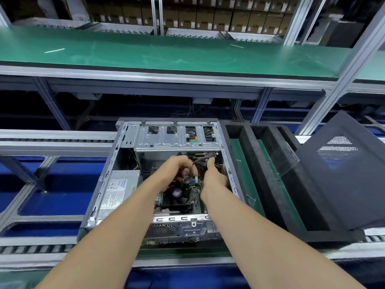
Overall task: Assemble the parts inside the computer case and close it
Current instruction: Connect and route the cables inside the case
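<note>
The case [166, 180] lies on its side on the worktop [187, 253], open side up, with its rear ports facing the person. Both forearms reach into it from below.

The left hand [177, 170] is over the middle of the case with its fingers curled round a bundle of thin wires [193, 166]. The wires arch from the fingers up toward the far right corner. A small white connector [196, 177] hangs just beneath the fingers, above the board [195, 196].

The right hand [214, 179] is just beside the left, near the case's right wall. Its thumb points up and touches the same wires. Its fingers dip down out of sight behind the palm, so I cannot tell whether they grip anything or hang loose.

Inside the case, the power supply [119, 190] fills the left side, label up. A steel drive cage [177, 138] spans the far end. A black cooler [177, 195] sits on the board, partly under the left forearm.

To the right, touching the case, lies a black foam tray [248, 155] with long compartments. A clear plastic sheet [288, 161] rests across it. The dark side panel [341, 174], with mesh vents, leans tilted on the tray's right end, well apart from the case.

Above runs a green shelf [166, 51], with cartons [208, 19] stacked behind it.
</note>
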The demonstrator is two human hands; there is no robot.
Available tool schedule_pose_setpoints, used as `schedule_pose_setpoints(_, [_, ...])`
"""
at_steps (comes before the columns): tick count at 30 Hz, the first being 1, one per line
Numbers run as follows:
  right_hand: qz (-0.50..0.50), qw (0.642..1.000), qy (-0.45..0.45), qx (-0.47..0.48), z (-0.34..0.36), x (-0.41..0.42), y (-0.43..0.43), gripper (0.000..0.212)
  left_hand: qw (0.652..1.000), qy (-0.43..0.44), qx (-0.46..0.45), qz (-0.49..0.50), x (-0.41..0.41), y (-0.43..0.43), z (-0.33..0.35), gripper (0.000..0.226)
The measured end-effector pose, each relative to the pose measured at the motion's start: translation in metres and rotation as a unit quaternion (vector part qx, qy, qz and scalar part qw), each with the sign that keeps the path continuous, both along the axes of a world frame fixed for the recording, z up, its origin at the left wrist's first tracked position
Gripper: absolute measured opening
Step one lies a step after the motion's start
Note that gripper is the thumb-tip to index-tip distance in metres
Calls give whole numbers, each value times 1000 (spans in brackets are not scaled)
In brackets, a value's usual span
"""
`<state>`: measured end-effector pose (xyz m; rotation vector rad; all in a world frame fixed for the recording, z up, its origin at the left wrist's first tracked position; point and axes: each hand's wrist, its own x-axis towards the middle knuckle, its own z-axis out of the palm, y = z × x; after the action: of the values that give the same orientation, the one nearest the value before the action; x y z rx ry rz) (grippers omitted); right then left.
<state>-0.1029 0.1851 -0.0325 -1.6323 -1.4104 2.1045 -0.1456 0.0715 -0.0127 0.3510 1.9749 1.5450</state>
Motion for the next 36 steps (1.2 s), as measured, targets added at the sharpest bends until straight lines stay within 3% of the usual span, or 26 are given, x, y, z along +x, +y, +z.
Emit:
schedule_pose_setpoints(2, [62,996,-51,33,1,1,2,66,998,5,-4,-69,-5,-12,1,17])
schedule_pose_setpoints(4, [121,989,-65,46,4,5,4,47,993,67,-25,-98,-7,-20,-1,13])
schedule_pose_setpoints(6, [162,982,-66,75,3,11,7,32,990,121,-49,-54,-8,-28,-7,15])
schedule_pose_setpoints(8, [206,972,-56,94,2,21,11,37,989,142,-46,15,-11,-34,-14,21])
schedule_pose_setpoints(11, [255,962,-53,86,1,30,17,40,994,73,13,82,-14,-39,-17,28])
schedule_pose_setpoints(13, [253,964,-65,52,7,34,18,34,990,85,19,108,-15,-39,-15,30])
schedule_pose_setpoints(16, [297,948,-79,79,13,39,13,37,985,77,60,141,-16,-38,-12,31])
schedule_pose_setpoints(20, [248,967,-58,4,15,38,12,18,984,64,87,145,-16,-41,-13,22])
schedule_pose_setpoints(25, [215,976,-21,38,7,36,12,45,979,-1,117,168,-16,-41,-8,27])
schedule_pose_setpoints(29, [216,973,-74,44,5,32,14,41,957,-88,207,184,-21,-43,-3,25])
schedule_pose_setpoints(30, [262,955,-118,79,7,33,13,41,954,-89,220,183,-22,-44,-3,28])
schedule_pose_setpoints(33, [458,817,-196,289,4,35,8,44,947,-71,247,192,-25,-45,-4,25])
schedule_pose_setpoints(34, [489,790,-178,324,3,36,5,40,943,-71,258,196,-26,-45,-4,23])
schedule_pose_setpoints(36, [467,776,-102,412,3,30,1,37,940,-69,269,197,-28,-46,-6,21])
